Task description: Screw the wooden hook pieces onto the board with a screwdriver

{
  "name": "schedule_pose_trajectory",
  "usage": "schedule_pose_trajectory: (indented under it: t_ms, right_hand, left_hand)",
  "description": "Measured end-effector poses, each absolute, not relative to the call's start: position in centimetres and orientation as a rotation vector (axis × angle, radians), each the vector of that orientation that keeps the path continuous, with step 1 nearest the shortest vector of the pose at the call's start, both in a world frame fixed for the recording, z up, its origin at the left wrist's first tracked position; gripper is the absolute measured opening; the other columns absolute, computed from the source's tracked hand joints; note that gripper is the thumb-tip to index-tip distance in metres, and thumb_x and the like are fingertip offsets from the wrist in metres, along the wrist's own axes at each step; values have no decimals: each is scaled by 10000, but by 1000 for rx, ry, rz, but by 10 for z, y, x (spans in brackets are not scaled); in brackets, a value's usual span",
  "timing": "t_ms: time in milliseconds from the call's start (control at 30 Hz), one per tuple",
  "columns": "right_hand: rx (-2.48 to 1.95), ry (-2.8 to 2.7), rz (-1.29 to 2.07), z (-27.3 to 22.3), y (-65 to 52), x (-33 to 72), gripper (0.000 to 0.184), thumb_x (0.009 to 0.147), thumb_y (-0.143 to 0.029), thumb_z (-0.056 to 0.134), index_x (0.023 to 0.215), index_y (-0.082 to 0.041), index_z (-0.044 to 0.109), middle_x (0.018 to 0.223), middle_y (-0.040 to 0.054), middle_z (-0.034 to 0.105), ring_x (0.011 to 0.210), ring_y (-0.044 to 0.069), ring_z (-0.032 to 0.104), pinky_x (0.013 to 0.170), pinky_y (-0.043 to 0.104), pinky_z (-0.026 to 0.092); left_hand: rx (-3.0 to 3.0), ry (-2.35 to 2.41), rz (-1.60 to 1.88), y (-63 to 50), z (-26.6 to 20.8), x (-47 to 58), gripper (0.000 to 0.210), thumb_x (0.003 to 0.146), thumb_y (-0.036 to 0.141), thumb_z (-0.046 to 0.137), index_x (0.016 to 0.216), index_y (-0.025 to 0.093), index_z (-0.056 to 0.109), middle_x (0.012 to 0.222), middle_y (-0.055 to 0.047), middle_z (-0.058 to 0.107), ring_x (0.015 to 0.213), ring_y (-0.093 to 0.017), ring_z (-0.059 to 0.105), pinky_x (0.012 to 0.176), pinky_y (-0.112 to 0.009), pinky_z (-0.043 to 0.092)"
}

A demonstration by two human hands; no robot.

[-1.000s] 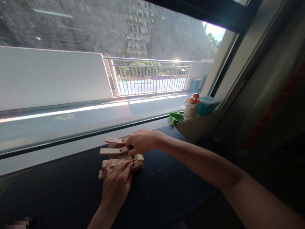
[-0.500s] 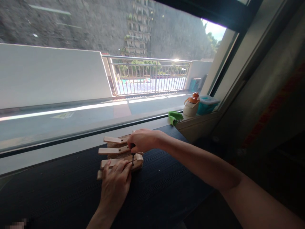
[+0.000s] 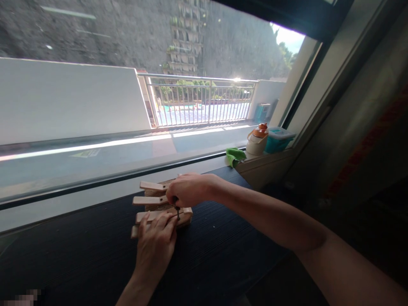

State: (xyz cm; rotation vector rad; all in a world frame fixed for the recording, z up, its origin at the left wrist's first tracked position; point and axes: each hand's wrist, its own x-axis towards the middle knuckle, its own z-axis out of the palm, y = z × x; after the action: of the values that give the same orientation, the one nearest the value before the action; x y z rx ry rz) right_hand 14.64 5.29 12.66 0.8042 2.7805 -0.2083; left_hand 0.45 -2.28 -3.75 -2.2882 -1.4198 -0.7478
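Observation:
On the dark table lies a wooden piece [image 3: 155, 208] with several pale slats fixed across a rougher brown base, the slat ends sticking out to the left. My left hand [image 3: 157, 238] lies over the near slats, fingers curled on them and gripping the piece. From above, my right hand [image 3: 184, 191] is closed around the dark handle of a screwdriver [image 3: 178, 212]. Its shaft points down, with the tip at the near right part of the wood. Most of the handle is hidden by my fingers. Dark screw heads show on the two far slats.
Beyond the dark table [image 3: 219, 250] runs a window sill. A green cloth [image 3: 235, 157], a cream bottle with an orange lid [image 3: 256, 142] and a teal container [image 3: 279, 140] stand at its right end. Behind the glass is a metal railing [image 3: 207, 102].
My right hand has turned slightly and shifted a little left around the screwdriver handle. My left hand stays on the wooden piece. The view has moved very slightly.

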Motion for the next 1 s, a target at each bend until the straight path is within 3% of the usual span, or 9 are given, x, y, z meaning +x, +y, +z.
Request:
schedule_pose_trajectory:
  t_ms: [267, 500, 667, 867, 1000]
  right_hand:
    - [973, 2753, -254, 119, 58, 149, 264, 780, -226, 520, 944, -151, 713, 960, 97, 703, 858, 209, 626, 679, 277, 427]
    - [845, 2731, -206, 120, 47, 142, 209, 807, -219, 552, 908, -126, 709, 936, 113, 706, 952, 234, 614, 888, 368, 404]
    - [781, 2804, -118, 114, 32, 147, 216, 832, -179, 518, 903, -94, 703, 927, 158, 703, 1000, 265, 609, 837, 375, 444]
    - [754, 2895, -94, 102, 21, 149, 217, 820, -133, 488, 851, -89, 699, 853, 152, 707, 894, 253, 649, 723, 331, 472]
    - [790, 2798, -125, 110, 31, 143, 206, 810, -176, 528, 899, -109, 701, 925, 151, 702, 950, 267, 627, 803, 373, 451]
  left_hand:
    - [-2302, -1436, -724, -22, -36, 5, 269, 834, 160, 460, 998, 185, 671, 1037, -82, 700, 961, -250, 641, 1028, -520, 278]
    - [-2266, -1410, -774, -21, -37, 6, 256, 855, 176, 436, 945, 185, 676, 1002, -74, 712, 920, -237, 652, 1017, -505, 290]
    - [-2253, -1407, -736, -23, -35, 6, 246, 854, 167, 441, 909, 183, 681, 997, -82, 709, 900, -248, 656, 996, -517, 307]
    - [-2316, -1431, -672, -22, -37, 2, 222, 832, 176, 471, 904, 206, 679, 1011, -84, 700, 958, -263, 642, 1006, -525, 301]
    - [-2295, -1438, -713, -23, -36, 4, 237, 839, 169, 457, 909, 202, 681, 1009, -76, 703, 919, -247, 651, 1016, -517, 291]
